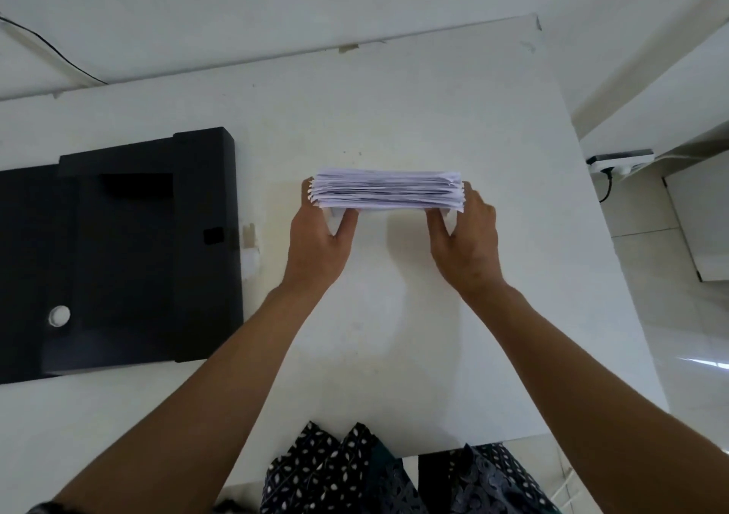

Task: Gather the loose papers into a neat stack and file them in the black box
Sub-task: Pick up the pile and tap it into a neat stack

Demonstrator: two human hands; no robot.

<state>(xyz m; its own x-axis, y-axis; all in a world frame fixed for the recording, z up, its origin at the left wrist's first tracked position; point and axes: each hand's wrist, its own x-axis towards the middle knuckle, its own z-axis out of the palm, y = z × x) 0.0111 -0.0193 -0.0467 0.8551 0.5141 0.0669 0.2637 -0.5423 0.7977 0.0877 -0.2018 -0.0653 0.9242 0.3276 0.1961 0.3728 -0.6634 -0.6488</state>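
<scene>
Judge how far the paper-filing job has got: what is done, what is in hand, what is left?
Done: the papers are gathered into one paper stack. In hand: the left hand and right hand grip its ends, standing it on edge on the white table; its sheet edges look uneven. Left: filing it in the black box, which lies open and apart on the left.

The stack of papers [388,190] stood on edge on the white table [453,316], its sheet edges facing upward and slightly uneven. The left hand [319,237] gripped the stack's left end and the right hand [465,237] gripped its right end, thumbs on the near face. The black box [118,257] lay open on the table, well apart to the left of the stack.
</scene>
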